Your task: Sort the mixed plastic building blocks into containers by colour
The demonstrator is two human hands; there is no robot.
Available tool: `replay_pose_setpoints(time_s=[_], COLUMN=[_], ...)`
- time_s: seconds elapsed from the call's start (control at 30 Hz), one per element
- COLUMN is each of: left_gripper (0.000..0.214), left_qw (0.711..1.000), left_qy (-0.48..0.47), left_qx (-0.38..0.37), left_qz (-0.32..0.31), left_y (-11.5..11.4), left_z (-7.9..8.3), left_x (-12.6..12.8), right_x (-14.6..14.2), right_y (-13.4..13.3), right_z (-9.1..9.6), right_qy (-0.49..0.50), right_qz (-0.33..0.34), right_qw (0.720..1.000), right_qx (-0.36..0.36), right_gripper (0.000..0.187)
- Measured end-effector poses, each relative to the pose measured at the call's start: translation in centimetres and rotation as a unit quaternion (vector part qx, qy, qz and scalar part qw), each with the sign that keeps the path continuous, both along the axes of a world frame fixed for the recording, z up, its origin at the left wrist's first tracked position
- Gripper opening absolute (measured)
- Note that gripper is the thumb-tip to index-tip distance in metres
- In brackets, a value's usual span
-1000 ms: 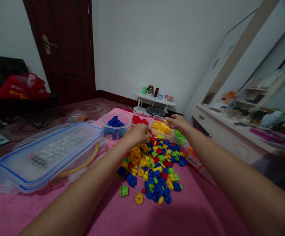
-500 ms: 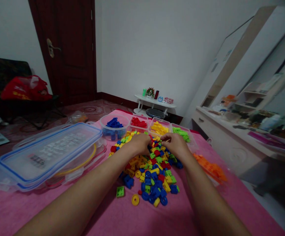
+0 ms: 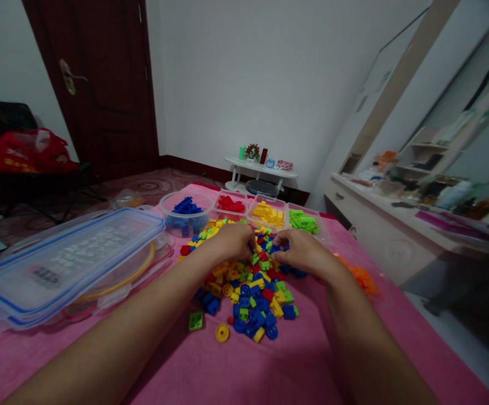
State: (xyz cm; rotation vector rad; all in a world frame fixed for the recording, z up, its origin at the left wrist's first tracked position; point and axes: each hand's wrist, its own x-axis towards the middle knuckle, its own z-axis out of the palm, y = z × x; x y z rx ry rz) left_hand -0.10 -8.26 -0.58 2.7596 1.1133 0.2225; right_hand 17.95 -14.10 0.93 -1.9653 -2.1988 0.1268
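Note:
A loose heap of toy building bricks (image 3: pixel 265 292) in blue, yellow, red and green lies on the pink cloth. My left hand (image 3: pixel 234 241) reaches into the upper part of the heap, fingers curled downward; the fingertips are partly hidden, and what they hold cannot be made out. Just to its right, my right hand (image 3: pixel 301 248) is bent over the heap with thumb and fingers drawn together. Blue shows at its fingertips, but whether that brick is held or lies behind is unclear. A yellow wheel (image 3: pixel 222 333) and a green brick (image 3: pixel 196 321) lie apart at the near side.
Behind the heap stand a round tub (image 3: pixel 162 216) of blue bricks and clear boxes of red bricks (image 3: pixel 230 204), yellow bricks (image 3: pixel 267 214) and green bricks (image 3: pixel 303 221). Orange bricks (image 3: pixel 360 277) lie right. Stacked clear lids (image 3: pixel 75 259) cover the left side of the pink cloth (image 3: pixel 295 365).
The view has swung slightly, so the scene sits further left. My right hand has lowered a little toward the bricks, its fingers curling more. My left hand stays at the heap.

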Motion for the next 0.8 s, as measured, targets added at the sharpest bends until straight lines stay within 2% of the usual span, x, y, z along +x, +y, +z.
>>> replay_pose_setpoints(time_s=[0.13, 0.23, 0.33, 0.43, 0.53, 0.6, 0.67, 0.73, 0.8], left_gripper=[0.027, 0.027, 0.028, 0.029, 0.026, 0.025, 0.025, 0.022, 0.017], left_qw=[1.000, 0.998, 0.991, 0.979, 0.969, 0.954, 0.914, 0.843, 0.768], left_qy=[-0.022, -0.053, -0.122, -0.184, -0.232, -0.281, -0.349, -0.417, -0.461], left_qx=[-0.006, -0.014, 0.011, 0.024, -0.006, -0.069, -0.193, -0.330, -0.437], left_qz=[-0.014, 0.012, 0.056, 0.080, 0.084, 0.080, 0.075, 0.076, 0.086], left_y=[0.5, 0.8, 1.2, 1.6, 1.6, 1.4, 1.2, 0.9, 0.6], left_z=[-0.2, -0.3, 0.1, 0.7, 0.9, 1.0, 1.0, 0.9, 0.8], left_x=[0.0, -0.1, -0.4, -0.7, -0.6, -0.4, -0.1, 0.2, 0.5], right_x=[-0.8, -2.0, -4.0, -6.6, -8.6, -8.8, -8.0, -6.6, -5.2], right_y=[-0.8, -1.7, -3.3, -4.8, -5.1, -4.8, -4.2, -3.5, -3.0], right_z=[1.1, 1.6, 1.8, 1.1, -0.3, -0.9, -0.8, -0.1, 0.8], right_qy=[-0.042, -0.068, -0.055, -0.068, -0.116, -0.124, -0.108, -0.073, -0.018], right_qz=[-0.021, -0.025, 0.069, 0.161, 0.177, 0.171, 0.157, 0.129, 0.094], right_qw=[0.999, 0.997, 0.996, 0.983, 0.975, 0.975, 0.980, 0.989, 0.995], right_qx=[0.000, 0.006, -0.017, -0.059, -0.068, -0.066, -0.053, -0.024, 0.025], right_gripper=[0.015, 0.018, 0.024, 0.020, 0.019, 0.022, 0.024, 0.025, 0.026])
